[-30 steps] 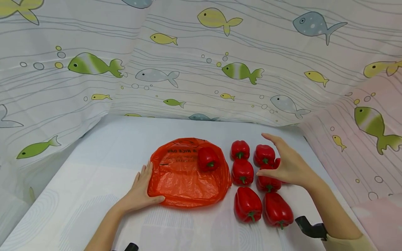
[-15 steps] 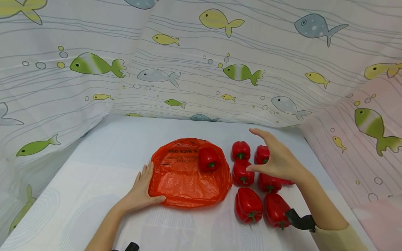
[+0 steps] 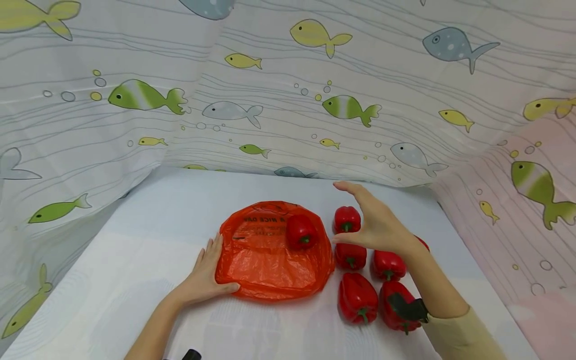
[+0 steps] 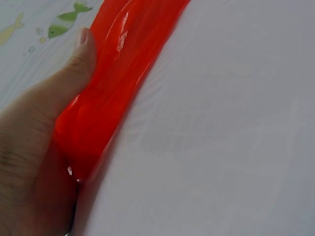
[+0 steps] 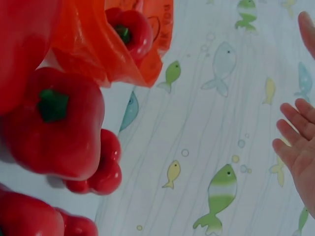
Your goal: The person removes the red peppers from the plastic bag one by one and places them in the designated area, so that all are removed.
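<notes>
An orange-red plastic bag (image 3: 274, 267) with its mouth spread wide stands on the table, and one red bell pepper (image 3: 300, 231) lies inside it. My left hand (image 3: 202, 280) rests along the bag's left side, fingers extended; in the left wrist view the thumb (image 4: 74, 73) lies against the bag wall (image 4: 118, 73). Thumb and fingers spread apart, my right hand (image 3: 380, 227) hovers over the peppers right of the bag and holds nothing. Several red bell peppers with green stems lie there, among them a front one (image 3: 357, 299) and a back one (image 3: 347, 219). The right hand and forearm hide some of them.
A white table (image 3: 252, 330) carries everything. Fish-patterned curtain (image 3: 279, 115) closes off the back and both sides. In the right wrist view peppers (image 5: 74, 132) crowd the left, near the bag (image 5: 123, 69). A dark wrist mount (image 3: 407, 306) overlaps the front right pepper.
My right hand has moved left, from the right-hand column of peppers toward the bag, thumb and fingers staying spread. My left hand and the bag stay put; the view has shifted slightly.
</notes>
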Demonstrator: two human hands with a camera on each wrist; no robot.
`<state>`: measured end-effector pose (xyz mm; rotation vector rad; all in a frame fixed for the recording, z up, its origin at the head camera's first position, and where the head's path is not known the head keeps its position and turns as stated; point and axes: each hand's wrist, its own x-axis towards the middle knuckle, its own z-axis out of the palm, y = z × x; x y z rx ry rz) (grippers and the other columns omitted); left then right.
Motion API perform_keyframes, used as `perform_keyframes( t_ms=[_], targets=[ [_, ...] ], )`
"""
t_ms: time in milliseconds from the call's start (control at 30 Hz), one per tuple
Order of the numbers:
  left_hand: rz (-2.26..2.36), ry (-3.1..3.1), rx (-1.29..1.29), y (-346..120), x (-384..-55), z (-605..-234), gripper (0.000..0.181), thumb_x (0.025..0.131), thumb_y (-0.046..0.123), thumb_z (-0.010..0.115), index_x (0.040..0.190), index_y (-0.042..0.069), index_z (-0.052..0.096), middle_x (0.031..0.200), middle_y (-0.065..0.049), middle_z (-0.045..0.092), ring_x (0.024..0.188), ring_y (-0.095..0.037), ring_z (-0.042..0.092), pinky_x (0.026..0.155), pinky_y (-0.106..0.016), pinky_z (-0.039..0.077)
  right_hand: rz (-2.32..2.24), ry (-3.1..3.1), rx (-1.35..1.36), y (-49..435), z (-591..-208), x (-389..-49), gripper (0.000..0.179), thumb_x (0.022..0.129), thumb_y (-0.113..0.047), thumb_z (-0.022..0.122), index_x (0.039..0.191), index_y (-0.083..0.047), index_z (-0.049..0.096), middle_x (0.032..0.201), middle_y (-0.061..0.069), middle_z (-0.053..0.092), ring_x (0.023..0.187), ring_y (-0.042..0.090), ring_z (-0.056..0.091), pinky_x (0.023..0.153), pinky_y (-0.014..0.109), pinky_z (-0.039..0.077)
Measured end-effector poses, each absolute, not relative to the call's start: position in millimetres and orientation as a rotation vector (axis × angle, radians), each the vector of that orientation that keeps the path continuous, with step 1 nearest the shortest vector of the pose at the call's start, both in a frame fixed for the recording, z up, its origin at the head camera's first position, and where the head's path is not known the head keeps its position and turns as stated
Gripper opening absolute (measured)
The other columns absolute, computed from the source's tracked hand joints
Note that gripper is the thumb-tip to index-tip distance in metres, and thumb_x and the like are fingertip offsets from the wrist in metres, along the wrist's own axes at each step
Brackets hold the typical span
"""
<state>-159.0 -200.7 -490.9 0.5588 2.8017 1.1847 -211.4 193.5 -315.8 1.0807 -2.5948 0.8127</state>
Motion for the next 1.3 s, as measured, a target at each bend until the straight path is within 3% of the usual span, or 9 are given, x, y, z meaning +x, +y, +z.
perform_keyframes(
  t_ms=[267, 467, 900, 1300],
  targets=[
    [1.197, 2.825, 0.574, -200.6, -157.1, -491.8, 0.125, 0.072, 0.048, 0.078, 0.151, -0.004, -0.003, 0.157, -0.026, -0.004, 0.142, -0.047, -0.006, 0.112, -0.059, -0.005, 0.882, -2.575, 1.144, 176.8, -320.8, -216.5, 0.099, 0.067, -0.034, 0.089, 0.146, -0.013, 0.035, 0.146, 0.003, 0.041, 0.133, 0.019, 0.038, 0.098, 0.046, 0.045],
    [1.203, 2.824, 0.571, -201.1, -157.3, -494.0, 0.125, 0.073, 0.048, 0.079, 0.152, -0.003, -0.004, 0.157, -0.026, -0.005, 0.142, -0.046, -0.007, 0.113, -0.054, -0.008, 0.888, -2.568, 1.162, 163.6, -320.2, -218.2, 0.097, 0.068, -0.038, 0.087, 0.146, -0.013, 0.035, 0.146, -0.001, 0.041, 0.133, 0.017, 0.038, 0.099, 0.047, 0.044],
    [1.156, 2.81, 0.539, -198.5, -160.2, -492.2, 0.126, 0.073, 0.05, 0.078, 0.152, -0.002, -0.005, 0.159, -0.022, -0.006, 0.143, -0.043, -0.008, 0.113, -0.057, -0.005, 0.955, -2.567, 1.204, 139.7, -320.4, -227.3, 0.09, 0.07, -0.049, 0.082, 0.142, -0.016, 0.04, 0.141, -0.005, 0.045, 0.131, 0.014, 0.039, 0.103, 0.044, 0.041],
    [1.184, 2.804, 0.533, -200.2, -157.9, -491.7, 0.126, 0.073, 0.049, 0.078, 0.152, -0.001, -0.005, 0.159, -0.021, -0.007, 0.143, -0.043, -0.01, 0.113, -0.056, -0.006, 1.013, -2.557, 1.305, 116.4, -327.0, -233.5, 0.081, 0.072, -0.042, 0.083, 0.137, -0.012, 0.046, 0.135, -0.002, 0.051, 0.127, 0.013, 0.044, 0.1, 0.041, 0.044]
  ],
)
